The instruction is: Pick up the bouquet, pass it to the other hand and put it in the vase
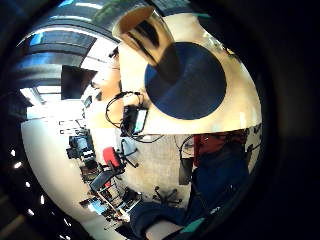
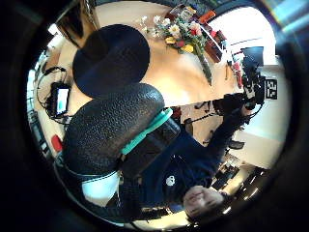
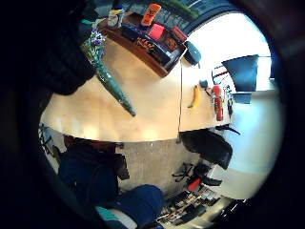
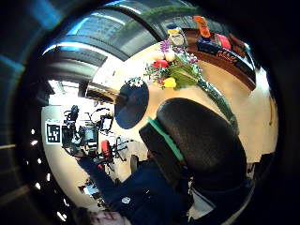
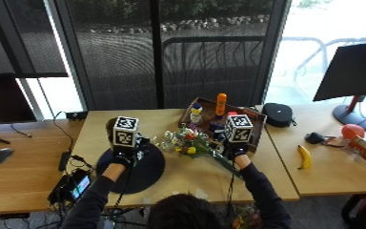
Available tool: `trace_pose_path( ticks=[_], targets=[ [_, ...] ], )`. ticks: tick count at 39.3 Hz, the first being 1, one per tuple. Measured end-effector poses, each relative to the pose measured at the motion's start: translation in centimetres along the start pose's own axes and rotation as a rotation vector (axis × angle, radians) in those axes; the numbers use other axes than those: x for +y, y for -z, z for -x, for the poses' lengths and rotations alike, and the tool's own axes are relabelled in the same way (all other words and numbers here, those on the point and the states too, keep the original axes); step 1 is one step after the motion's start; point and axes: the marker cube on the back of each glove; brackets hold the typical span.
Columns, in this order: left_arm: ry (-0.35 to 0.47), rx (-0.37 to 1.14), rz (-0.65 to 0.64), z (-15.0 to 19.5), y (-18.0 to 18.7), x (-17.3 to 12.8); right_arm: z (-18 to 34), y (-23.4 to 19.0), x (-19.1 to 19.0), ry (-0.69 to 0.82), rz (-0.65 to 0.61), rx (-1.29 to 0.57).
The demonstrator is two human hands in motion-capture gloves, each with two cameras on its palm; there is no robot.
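Note:
The bouquet (image 5: 189, 142) lies on the wooden table between my hands, its mixed flowers toward the left and its green-wrapped stem (image 3: 114, 90) running toward my right hand (image 5: 236, 151). That hand hovers just over the stem end, holding nothing. My left hand (image 5: 123, 156) is raised over the dark round mat (image 5: 146, 172), also empty. The brass-coloured vase (image 1: 150, 42) stands upright on the mat's far edge and is mostly hidden behind my left hand in the outside view. The left thumb side palm view shows the bouquet (image 2: 183, 36) beyond the mat (image 2: 111, 58).
A wooden tray (image 5: 259, 129) with bottles and packets stands just behind the bouquet. A banana (image 5: 304, 156), a black pouch (image 5: 277, 114) and a monitor stand (image 5: 354, 114) are on the right. A phone with cables (image 5: 75, 186) lies near the left front edge.

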Motion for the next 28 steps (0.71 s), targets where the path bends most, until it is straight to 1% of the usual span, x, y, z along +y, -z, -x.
trace_pose_path(
  ticks=[7, 13, 19, 24, 28],
  targets=[
    [-0.003, 0.004, 0.006, -0.1, -0.6, -0.1, 0.0, -0.4, 0.8, 0.005, 0.009, 0.002],
    [-0.015, 0.019, 0.004, -0.2, -0.2, 0.1, -0.5, -0.1, 1.1, 0.001, 0.000, 0.001],
    [-0.023, 0.050, -0.006, -0.7, -0.4, -0.1, -0.7, 0.9, 1.9, -0.006, -0.023, 0.008],
    [-0.031, 0.034, -0.015, -1.0, -0.3, 0.8, -1.3, 2.1, 2.6, -0.031, -0.036, 0.037],
    [-0.033, 0.038, -0.031, -1.0, -0.4, 1.5, -2.2, 3.2, 2.4, -0.054, -0.080, 0.024]
  ],
)
